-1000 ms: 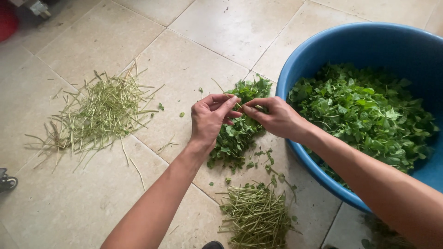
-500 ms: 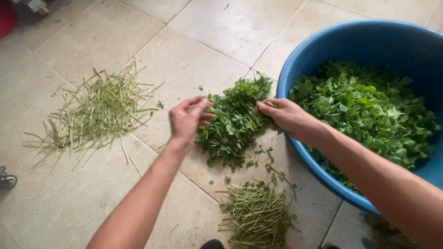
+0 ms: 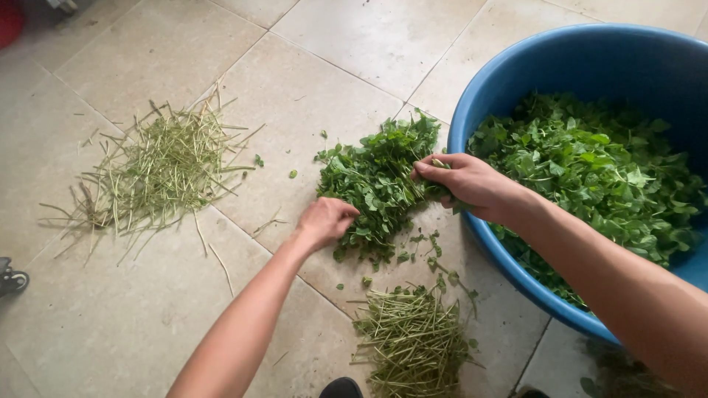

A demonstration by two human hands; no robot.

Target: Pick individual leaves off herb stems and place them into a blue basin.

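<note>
Two bare hands bracket a loose heap of green leafy sprigs (image 3: 380,180) on the beige tiled floor (image 3: 332,59): left hand (image 3: 324,221) curled shut at its seven o'clock edge, right hand (image 3: 468,183) clamped on its three o'clock end, beside a round blue plastic tub (image 3: 582,63).

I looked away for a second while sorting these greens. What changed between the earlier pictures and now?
The left hand left the right hand and slid down toward the person, to the near left edge of the leafy bunch on the floor. The right hand kept its grip on the bunch's right end beside the blue tub. The large stem pile, near stem pile and tub stayed put.
</note>
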